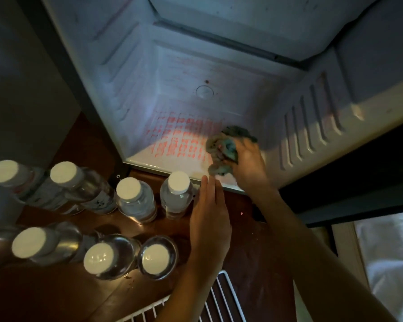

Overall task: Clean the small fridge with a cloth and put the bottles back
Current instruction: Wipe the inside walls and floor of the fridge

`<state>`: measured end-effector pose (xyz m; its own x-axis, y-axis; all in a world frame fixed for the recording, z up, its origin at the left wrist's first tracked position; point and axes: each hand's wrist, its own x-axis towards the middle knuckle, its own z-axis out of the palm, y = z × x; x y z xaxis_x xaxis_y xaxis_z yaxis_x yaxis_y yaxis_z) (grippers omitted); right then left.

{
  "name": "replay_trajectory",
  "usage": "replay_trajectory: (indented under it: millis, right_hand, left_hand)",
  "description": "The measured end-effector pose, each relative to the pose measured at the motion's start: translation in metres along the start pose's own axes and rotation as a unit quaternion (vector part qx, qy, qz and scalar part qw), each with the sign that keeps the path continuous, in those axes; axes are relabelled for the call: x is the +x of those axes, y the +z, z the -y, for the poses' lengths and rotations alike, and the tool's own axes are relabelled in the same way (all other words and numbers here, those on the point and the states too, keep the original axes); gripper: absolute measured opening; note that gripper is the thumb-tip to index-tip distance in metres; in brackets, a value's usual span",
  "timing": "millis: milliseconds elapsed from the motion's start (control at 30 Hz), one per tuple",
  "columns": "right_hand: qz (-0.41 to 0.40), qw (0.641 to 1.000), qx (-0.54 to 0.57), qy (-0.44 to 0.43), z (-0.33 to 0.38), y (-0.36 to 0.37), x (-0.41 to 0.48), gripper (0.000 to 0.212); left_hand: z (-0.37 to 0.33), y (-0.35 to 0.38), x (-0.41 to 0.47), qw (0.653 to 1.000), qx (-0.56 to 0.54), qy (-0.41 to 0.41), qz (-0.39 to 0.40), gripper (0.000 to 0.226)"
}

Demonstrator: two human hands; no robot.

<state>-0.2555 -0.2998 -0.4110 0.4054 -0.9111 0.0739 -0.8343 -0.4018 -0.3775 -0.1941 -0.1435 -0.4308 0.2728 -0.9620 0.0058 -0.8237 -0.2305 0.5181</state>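
The small fridge (219,73) stands open, its white interior seen from above with nothing on its floor but a reddish grid of light (179,138) towards the front. The right grip (249,163) is curled tight round a crumpled blue-grey cloth (226,147), pressing it on the fridge floor at the front right corner, just inside the rim. The left grip (209,212) is flat, fingers straight and together, holding nothing; its fingertips reach the fridge's front edge. Seven water bottles (135,201) with white caps stand upright outside the fridge, on the brown wooden surface (261,263) to its front left, in two rough rows. The nearest bottle (176,196) is just beside the left grip. A white wire rack (219,296) lies on the same surface under the left forearm. Pale bedding (393,263) shows at the far right
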Motion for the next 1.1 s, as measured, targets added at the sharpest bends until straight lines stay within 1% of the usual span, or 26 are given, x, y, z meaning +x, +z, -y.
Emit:
replay_trajectory:
  millis: [100,167,200,267,367,400,467,533,600,667,733,767,800,900,967,1033,1100]
  right_hand:
    - [-0.019,0.997,-0.06,0.037,0.012,0.013,0.059,0.069]
    - [-0.009,0.993,-0.085,0.075,0.022,0.015,0.084,0.069]
    - [-0.004,0.993,-0.084,0.078,0.024,0.015,0.085,0.067]
    - [0.008,0.998,-0.039,0.048,0.023,0.013,0.06,0.063]
    - [0.013,0.997,0.056,-0.045,0.027,0.009,-0.009,0.064]
    - [0.005,0.996,0.065,-0.061,0.027,0.01,-0.021,0.064]
    - [-0.005,0.997,0.058,-0.055,0.026,0.012,-0.019,0.065]
    - [0.004,0.998,0.04,-0.047,0.025,0.015,0.007,0.066]
    - [-0.007,0.999,0.015,-0.032,0.025,0.019,0.046,0.066]
    - [-0.009,0.999,-0.03,0.019,0.026,0.022,0.085,0.065]
    - [-0.001,0.996,-0.068,0.056,0.031,0.021,0.098,0.064]
    - [0.008,0.996,-0.065,0.059,0.034,0.021,0.092,0.063]
    - [0.018,0.997,-0.053,0.044,0.036,0.019,0.078,0.063]
    - [0.038,0.999,-0.006,-0.035,0.04,0.015,0.019,0.065]
    - [0.036,0.997,-0.012,-0.068,0.039,0.015,-0.002,0.065]
    - [0.025,0.997,-0.025,-0.064,0.04,0.018,0.013,0.062]
    - [0.011,0.999,-0.029,-0.025,0.047,0.023,0.052,0.062]
  left_hand:
    - [-0.001,0.004,0.002,1.0,0.019,0.005,-0.011,0.084]
    - [-0.001,0.003,0.0,1.0,0.024,0.008,-0.014,0.08]
    - [0.0,0.002,-0.001,1.0,0.02,0.008,-0.019,0.078]
    - [-0.001,0.001,-0.002,1.0,0.008,-0.002,-0.02,0.073]
    - [-0.006,0.004,-0.002,0.999,-0.025,-0.011,-0.045,0.057]
    - [-0.009,0.006,-0.001,0.998,-0.036,-0.016,-0.048,0.054]
    - [-0.012,0.009,-0.003,0.998,-0.029,-0.019,-0.046,0.051]
    - [-0.012,0.011,-0.005,0.998,0.003,-0.015,-0.053,0.052]
    - [-0.012,0.011,-0.004,0.998,0.013,-0.017,-0.05,0.055]
    - [-0.011,0.007,-0.002,0.999,0.016,-0.02,-0.036,0.062]
    - [-0.01,0.006,-0.002,0.999,0.018,-0.024,-0.017,0.068]
    - [-0.008,0.005,-0.001,0.999,0.02,-0.025,-0.015,0.068]
    - [-0.007,0.006,-0.002,0.999,0.021,-0.024,-0.017,0.066]
    - [-0.008,0.004,-0.004,0.999,0.009,-0.022,-0.022,0.06]
    - [-0.01,0.001,-0.004,0.999,-0.012,-0.02,-0.034,0.057]
    - [-0.009,-0.001,-0.004,0.999,-0.002,-0.017,-0.045,0.061]
    - [-0.007,0.004,-0.001,0.999,0.004,-0.015,-0.046,0.062]
